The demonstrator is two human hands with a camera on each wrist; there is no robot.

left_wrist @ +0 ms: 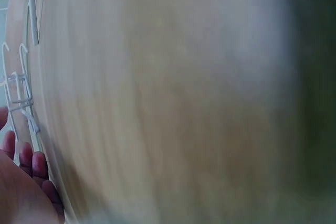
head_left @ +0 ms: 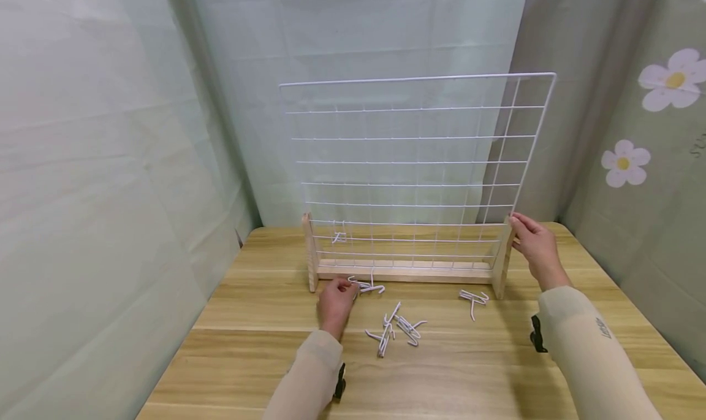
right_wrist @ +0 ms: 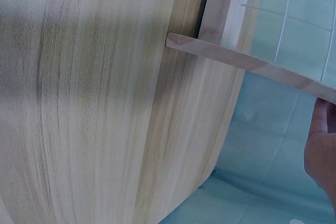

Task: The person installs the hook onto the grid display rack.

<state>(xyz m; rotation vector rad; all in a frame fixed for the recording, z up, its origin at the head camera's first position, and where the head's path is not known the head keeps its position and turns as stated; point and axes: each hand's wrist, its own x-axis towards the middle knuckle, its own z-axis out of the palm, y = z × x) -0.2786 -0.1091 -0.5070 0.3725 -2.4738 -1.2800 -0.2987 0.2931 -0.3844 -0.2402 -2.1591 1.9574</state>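
A white wire grid rack (head_left: 416, 162) stands upright in a wooden base (head_left: 408, 274). At its right end, my right hand (head_left: 536, 248) grips the top of the wooden side post (head_left: 501, 260); the right wrist view shows its fingers against that post (right_wrist: 252, 62). My left hand (head_left: 334, 302) is low on the table by the base's left front. Its fingertips are right at a white wire hook (head_left: 371, 287); in the left wrist view, thumb and fingers stand apart just short of the hook (left_wrist: 21, 95). Another white hook (head_left: 339, 237) hangs on the grid's lower left.
Two more white hooks lie close together in front of the base, a left one (head_left: 384, 334) and a right one (head_left: 409, 329). A single hook (head_left: 472, 300) is near the right post. Pale green curtains (head_left: 138, 162) surround the wooden table (head_left: 237, 346).
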